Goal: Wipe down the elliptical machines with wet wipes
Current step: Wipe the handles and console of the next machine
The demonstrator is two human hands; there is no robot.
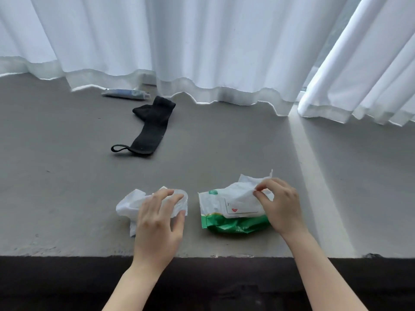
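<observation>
On the grey ledge (224, 142) there are one green-and-white wet wipes pack (231, 217), two loose wipes, one black strap (149, 129) and one tube (125, 94). The left hand (157, 223) lies with relaxed, spread fingers on the crumpled wipe (130, 204). The right hand (280, 205) has a narrow grip, pinching the wipe (244, 189) that comes out of the pack.

A: Where does the single head view look from?

B: From above the near edge of the grey concrete ledge (67, 198), facing forward and steeply down.

A: How near is it?

B: Close: both forearms enter from the bottom, just this side of the ledge's edge.

A: And beyond the ledge?

B: The pleated white fabric curtain (202, 41) fills the top, hanging at the ledge's far side.
</observation>
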